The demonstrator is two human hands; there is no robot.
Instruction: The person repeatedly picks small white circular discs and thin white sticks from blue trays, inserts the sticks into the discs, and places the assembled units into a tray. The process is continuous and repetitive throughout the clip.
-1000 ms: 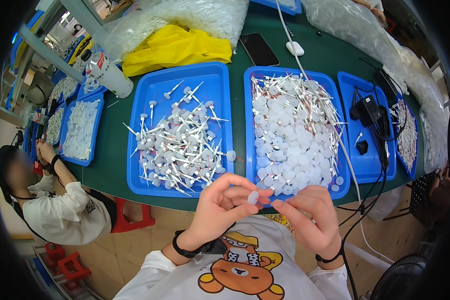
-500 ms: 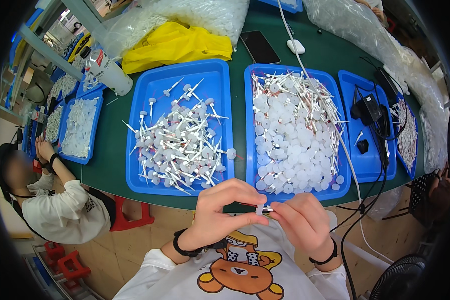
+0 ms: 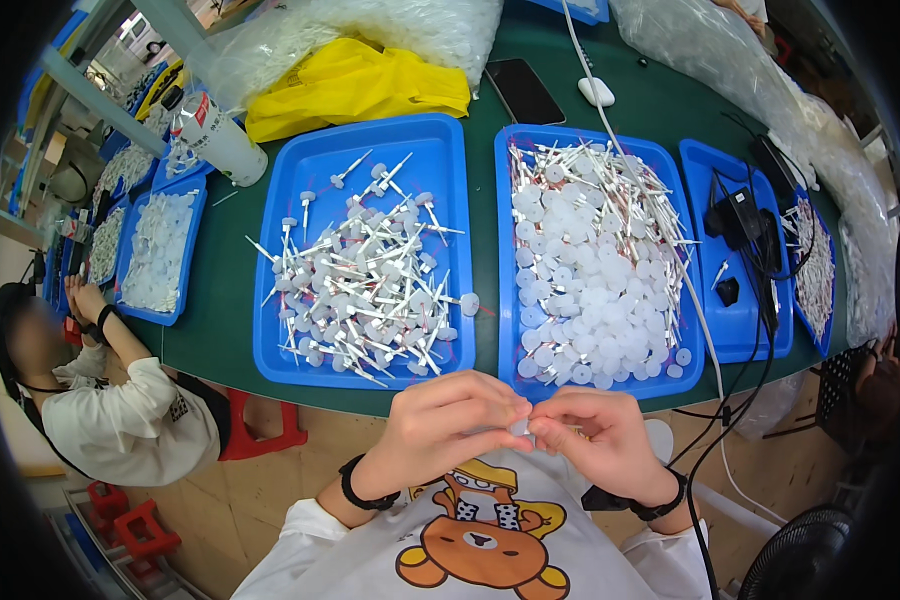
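close in front of our chest, our left hand (image 3: 450,425) and right hand (image 3: 595,440) meet fingertip to fingertip, both pinched together on a small white plastic piece (image 3: 519,427), held just below the near edge of the green table (image 3: 220,290). beyond it lie two blue trays: the left tray (image 3: 440,150) holds white assembled sticks with round caps, the right tray (image 3: 510,250) white discs and loose sticks. another person sits at far left.
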